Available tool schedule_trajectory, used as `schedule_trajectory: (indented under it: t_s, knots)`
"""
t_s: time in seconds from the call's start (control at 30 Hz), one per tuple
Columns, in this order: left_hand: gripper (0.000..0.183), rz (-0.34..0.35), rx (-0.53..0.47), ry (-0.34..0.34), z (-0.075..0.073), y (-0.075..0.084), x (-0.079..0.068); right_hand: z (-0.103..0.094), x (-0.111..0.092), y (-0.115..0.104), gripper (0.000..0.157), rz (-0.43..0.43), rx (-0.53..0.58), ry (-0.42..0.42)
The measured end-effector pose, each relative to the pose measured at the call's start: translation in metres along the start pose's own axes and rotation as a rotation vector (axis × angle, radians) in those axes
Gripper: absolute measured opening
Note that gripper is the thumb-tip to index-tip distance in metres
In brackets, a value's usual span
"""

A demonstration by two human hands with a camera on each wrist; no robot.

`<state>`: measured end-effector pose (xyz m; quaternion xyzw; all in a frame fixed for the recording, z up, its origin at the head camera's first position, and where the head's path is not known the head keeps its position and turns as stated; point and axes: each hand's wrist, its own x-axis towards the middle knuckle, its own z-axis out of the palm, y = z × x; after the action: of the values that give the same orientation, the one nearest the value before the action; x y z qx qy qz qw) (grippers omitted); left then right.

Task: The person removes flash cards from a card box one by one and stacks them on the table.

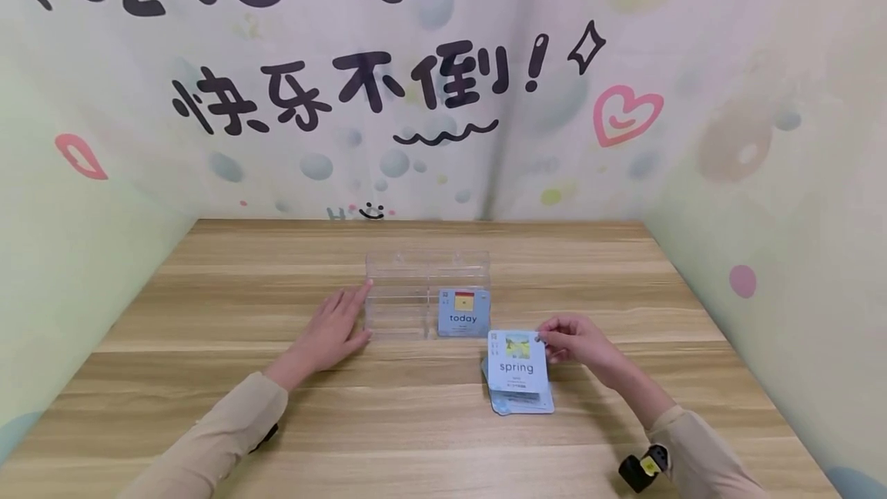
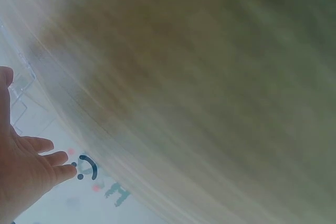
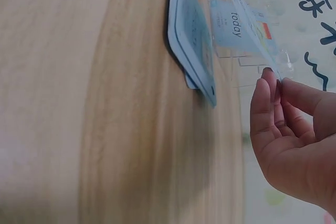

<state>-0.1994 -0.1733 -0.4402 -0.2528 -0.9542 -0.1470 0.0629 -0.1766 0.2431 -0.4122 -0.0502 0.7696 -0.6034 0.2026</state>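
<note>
Between thumb and fingers, my right hand (image 1: 580, 345) pinches the upper right corner of a light blue word card (image 1: 517, 364) reading "spring". That card is raised above a small stack of blue cards (image 1: 523, 405), as the right wrist view shows. A clear plastic card holder (image 1: 396, 314) with several pockets stands on the table, and its lower right pocket bears a "today" card (image 1: 463, 316). With fingers extended, my left hand (image 1: 339, 329) touches the holder's left edge. In the left wrist view, the left hand (image 2: 31, 166) appears with its fingers spread.
The wood-grain table (image 1: 388, 437) reaches back to a printed wall cloth (image 1: 443, 168) with dark lettering. Pale side walls border it left and right. A black wrist camera (image 1: 644, 470) sits at the right sleeve.
</note>
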Motion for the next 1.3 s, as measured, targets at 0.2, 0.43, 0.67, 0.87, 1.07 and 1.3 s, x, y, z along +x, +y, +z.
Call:
schedule_trajectory:
  t_s: [0.2, 0.43, 0.67, 0.87, 1.07, 1.3]
  knots:
    - [0.078, -0.002, 0.007, -0.004, 0.0, 0.0, 0.0, -0.002, -0.003, 0.008, 0.027, 0.046, -0.006, -0.025]
    - [0.079, -0.008, 0.001, -0.006, 0.0, 0.0, 0.0, 0.001, -0.001, 0.013, 0.027, 0.049, -0.002, -0.007]
    - [0.079, -0.012, -0.01, -0.011, 0.0, 0.0, 0.001, 0.002, 0.0, 0.015, 0.028, 0.067, -0.013, -0.002]
    - [0.079, -0.009, 0.003, -0.005, 0.001, -0.001, 0.001, 0.002, -0.001, 0.016, 0.028, 0.08, -0.016, -0.006]
    - [0.079, -0.008, 0.01, -0.007, 0.001, 0.0, 0.001, 0.001, -0.002, 0.018, 0.027, 0.094, -0.021, -0.014]
    - [0.079, 0.005, 0.0, 0.006, 0.0, 0.0, 0.001, 0.002, -0.002, 0.02, 0.025, 0.087, -0.051, -0.009]
